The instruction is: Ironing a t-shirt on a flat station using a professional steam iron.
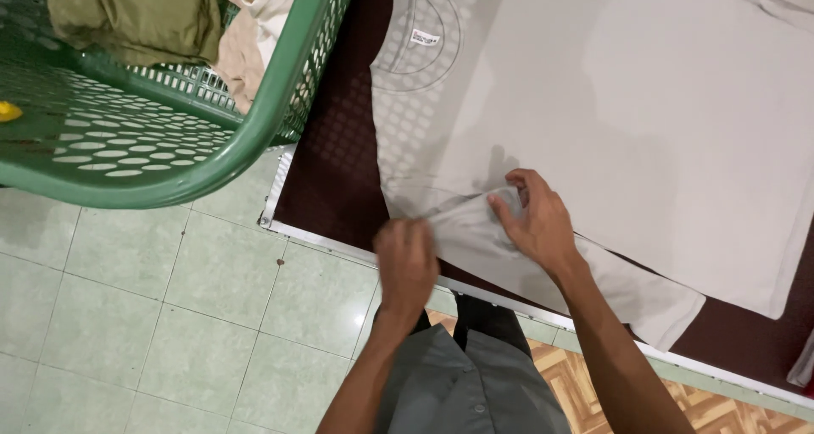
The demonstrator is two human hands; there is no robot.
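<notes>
Hands (405, 260) (532, 222) pinching shirt sleeve (475, 235)

A dark maroon worktop (331, 154) with a pale metal edge strip fills the upper right. Below it lies a floor of pale green square tiles (170, 315), glossy under the light, meeting a strip of brown wood-patterned flooring (585, 392). A green perforated plastic laundry basket (254, 120) stands at upper left.
</notes>
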